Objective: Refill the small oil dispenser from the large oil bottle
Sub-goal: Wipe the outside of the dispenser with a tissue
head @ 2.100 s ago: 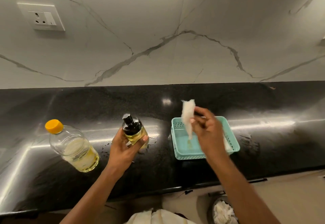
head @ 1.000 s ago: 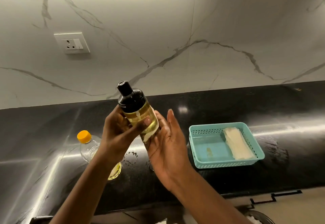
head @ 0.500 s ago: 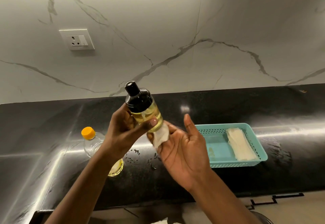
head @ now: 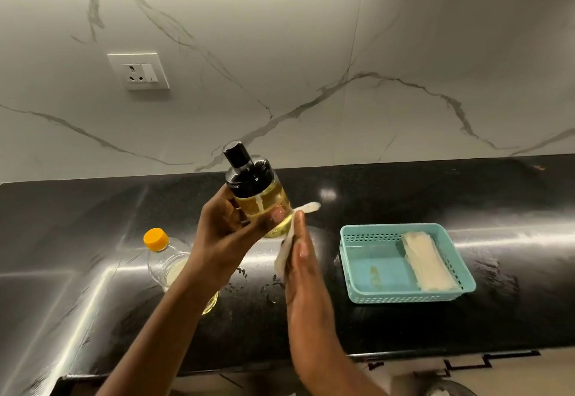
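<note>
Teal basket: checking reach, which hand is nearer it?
Right. The right hand, pressing a tissue, is just left of the teal basket; the left hand grips the oil dispenser farther left.

Left of the teal basket (head: 404,298), the left grip (head: 230,234) holds the small oil dispenser (head: 259,198) tilted above the black tabletop (head: 513,202). The right grip (head: 303,268) presses a white tissue (head: 283,257) against its side with straight fingers. Farther left sits the yellow-capped large oil bottle (head: 165,260).

Counter (head: 513,327) lies open right of the teal basket (head: 404,297).
</note>
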`<action>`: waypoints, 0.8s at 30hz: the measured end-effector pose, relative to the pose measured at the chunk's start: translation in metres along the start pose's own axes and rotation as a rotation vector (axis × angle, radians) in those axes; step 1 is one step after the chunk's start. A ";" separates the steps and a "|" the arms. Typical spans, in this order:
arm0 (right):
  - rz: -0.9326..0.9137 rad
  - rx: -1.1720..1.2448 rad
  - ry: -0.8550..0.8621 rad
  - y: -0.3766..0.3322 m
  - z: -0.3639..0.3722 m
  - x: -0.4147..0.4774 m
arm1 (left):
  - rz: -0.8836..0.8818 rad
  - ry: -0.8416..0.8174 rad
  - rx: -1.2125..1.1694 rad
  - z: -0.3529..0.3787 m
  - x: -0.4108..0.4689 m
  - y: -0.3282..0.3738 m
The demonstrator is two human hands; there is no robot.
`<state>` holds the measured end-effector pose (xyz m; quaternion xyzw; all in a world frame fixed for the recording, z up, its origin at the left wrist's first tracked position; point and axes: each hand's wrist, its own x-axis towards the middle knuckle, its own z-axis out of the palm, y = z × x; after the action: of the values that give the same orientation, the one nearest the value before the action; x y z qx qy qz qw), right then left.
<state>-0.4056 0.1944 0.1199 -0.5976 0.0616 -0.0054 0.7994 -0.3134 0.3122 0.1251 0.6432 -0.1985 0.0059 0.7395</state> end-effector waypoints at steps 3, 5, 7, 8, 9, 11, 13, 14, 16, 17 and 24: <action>-0.197 -0.381 -0.070 0.004 0.007 -0.005 | 0.004 -0.017 -0.041 0.007 -0.002 0.005; -0.348 -0.512 -0.150 -0.004 0.000 0.000 | -0.027 -0.026 -0.075 0.007 -0.003 0.008; -0.546 -0.612 -0.210 -0.018 -0.012 0.010 | -0.041 -0.057 -0.074 0.003 -0.005 0.009; -0.617 -0.678 -0.246 -0.024 -0.019 0.016 | -0.039 -0.076 -0.081 0.002 -0.006 0.011; -0.660 -0.742 -0.270 -0.031 -0.022 0.022 | -0.033 -0.087 -0.092 0.002 -0.007 0.014; -0.670 -0.854 -0.278 -0.044 -0.025 0.036 | -0.015 -0.083 -0.106 0.003 -0.008 0.021; -0.614 -0.852 -0.272 -0.058 -0.025 0.046 | -0.003 -0.103 -0.080 0.004 -0.007 0.023; -0.604 -0.812 -0.263 -0.063 -0.024 0.047 | 0.006 -0.117 -0.048 0.004 -0.007 0.023; -0.616 -0.756 -0.227 -0.066 -0.022 0.044 | 0.034 -0.135 0.001 0.004 -0.009 0.022; -0.627 -0.752 -0.211 -0.064 -0.020 0.040 | 0.054 -0.136 0.006 0.003 -0.009 0.023; -0.935 -0.896 -0.179 -0.040 -0.015 0.014 | 0.127 -0.070 0.106 -0.004 -0.006 0.033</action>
<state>-0.3906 0.1672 0.1530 -0.8349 -0.2752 -0.2765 0.3883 -0.3264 0.3234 0.1544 0.6674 -0.2642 0.0407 0.6951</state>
